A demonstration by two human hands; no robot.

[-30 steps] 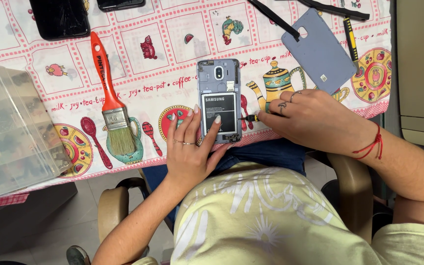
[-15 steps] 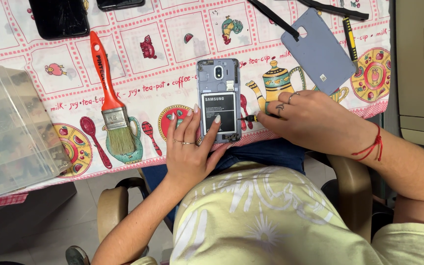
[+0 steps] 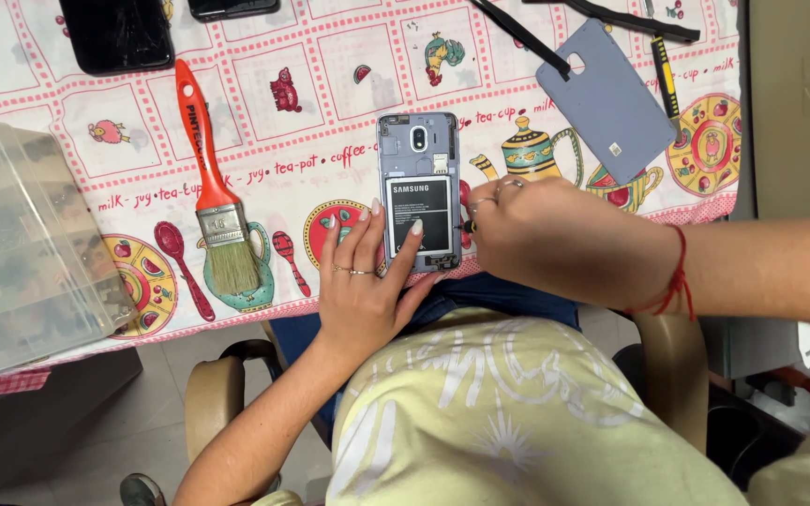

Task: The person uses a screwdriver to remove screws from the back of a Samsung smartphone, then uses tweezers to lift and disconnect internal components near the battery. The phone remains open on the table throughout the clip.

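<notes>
At frame centre, our left hand [image 3: 365, 281] pressed spread fingers on the one opened phone [image 3: 418, 190], our right hand [image 3: 564, 242] pinching one small tool [image 3: 467, 227] against its right edge.

Open patterned tablecloth [image 3: 330, 84] lay above the opened phone [image 3: 418, 187], offering clear passage. The left hand [image 3: 367, 281] and right hand [image 3: 564, 239] flanked the phone. A paintbrush [image 3: 213, 187] and plastic organizer box [image 3: 25, 244] blocked the left; the detached back cover [image 3: 611, 103] blocked the upper right.
</notes>
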